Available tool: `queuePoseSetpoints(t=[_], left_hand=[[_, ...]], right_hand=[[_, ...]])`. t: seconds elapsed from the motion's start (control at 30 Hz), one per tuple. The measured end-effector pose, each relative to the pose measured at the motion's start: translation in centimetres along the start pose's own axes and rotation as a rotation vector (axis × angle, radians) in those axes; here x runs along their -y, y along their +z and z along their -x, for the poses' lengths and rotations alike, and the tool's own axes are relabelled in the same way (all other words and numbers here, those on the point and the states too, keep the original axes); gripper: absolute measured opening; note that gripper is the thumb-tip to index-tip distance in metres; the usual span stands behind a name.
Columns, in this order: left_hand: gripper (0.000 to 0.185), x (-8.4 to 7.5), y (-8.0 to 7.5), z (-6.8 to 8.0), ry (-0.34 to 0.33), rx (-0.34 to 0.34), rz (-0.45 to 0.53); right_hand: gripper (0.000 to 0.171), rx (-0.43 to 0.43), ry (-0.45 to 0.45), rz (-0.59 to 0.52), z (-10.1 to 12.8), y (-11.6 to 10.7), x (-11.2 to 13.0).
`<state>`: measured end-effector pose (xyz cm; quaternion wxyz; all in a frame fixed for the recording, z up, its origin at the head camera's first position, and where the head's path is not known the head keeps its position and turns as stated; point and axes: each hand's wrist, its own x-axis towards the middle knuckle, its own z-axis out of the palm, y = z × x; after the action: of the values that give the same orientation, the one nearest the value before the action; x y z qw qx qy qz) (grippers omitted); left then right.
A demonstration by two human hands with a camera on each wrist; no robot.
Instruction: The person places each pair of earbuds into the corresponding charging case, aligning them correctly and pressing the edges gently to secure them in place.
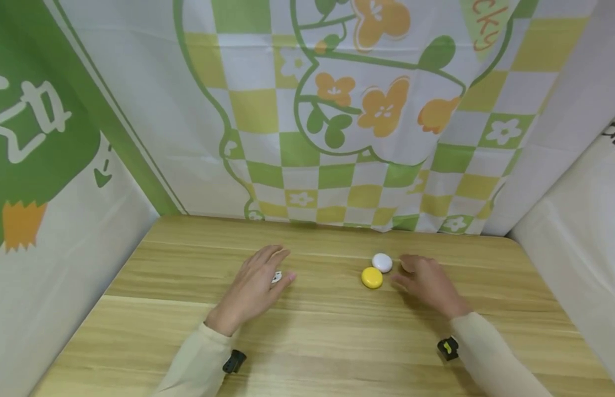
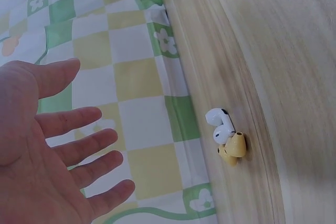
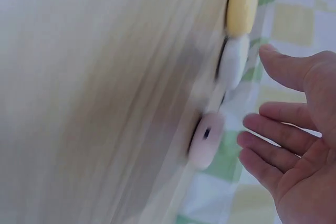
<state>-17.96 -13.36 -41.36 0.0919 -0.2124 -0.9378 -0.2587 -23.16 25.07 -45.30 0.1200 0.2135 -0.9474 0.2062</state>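
**Hands open over earbuds and round cases**

Left hand (image 1: 255, 284): open, fingers straight and spread, palm down above the wooden surface (image 1: 327, 342). Holds nothing. Wrist view shows the palm clear of the wood, fingers fanned toward the patterned cloth (image 1: 337, 110) at the back.

White earbud (image 2: 219, 125): lies on the surface just beyond the left fingers, touching a yellow earbud (image 2: 232, 148) that sits right beside it. In the head view only a bit of white shows past the thumb side of the left hand; the yellow one is hidden there.

Yellow case (image 1: 372, 277): round, flat, lid down, on the surface between the two hands, nearer the right one. White case (image 1: 382, 262): same shape, just behind the yellow one and touching or nearly touching it.

Pink case (image 3: 206, 139): round, pale, seen in the right wrist view in line with the white and yellow ones; blurred, so detail is lost. In the head view it is mostly covered by the right fingers.

Right hand (image 1: 426, 284): open, fingers loosely extended, palm down just right of the cases. Wrist view shows the fingertips near the pink and white cases; cannot tell whether any finger touches them. Grips nothing.

Pale sleeves cover both forearms; a small black device sits at each wrist.
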Motion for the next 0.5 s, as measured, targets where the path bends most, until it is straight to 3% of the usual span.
queuePoseSetpoints(t=[0.07,0.33,0.5], left_hand=[[0.055,0.01,0.03,0.02,0.001,0.004,-0.001],[0.056,0.00,0.19,0.11,0.003,0.016,-0.009],[0.056,-0.08,0.39,0.13,0.010,0.016,-0.009]], right_hand=[[0.022,-0.008,-0.034,0.001,0.06,0.18,0.61],[0.023,0.007,-0.013,-0.017,-0.26,0.69,0.86],[0.042,0.002,-0.009,-0.037,-0.88,0.81,0.53]])
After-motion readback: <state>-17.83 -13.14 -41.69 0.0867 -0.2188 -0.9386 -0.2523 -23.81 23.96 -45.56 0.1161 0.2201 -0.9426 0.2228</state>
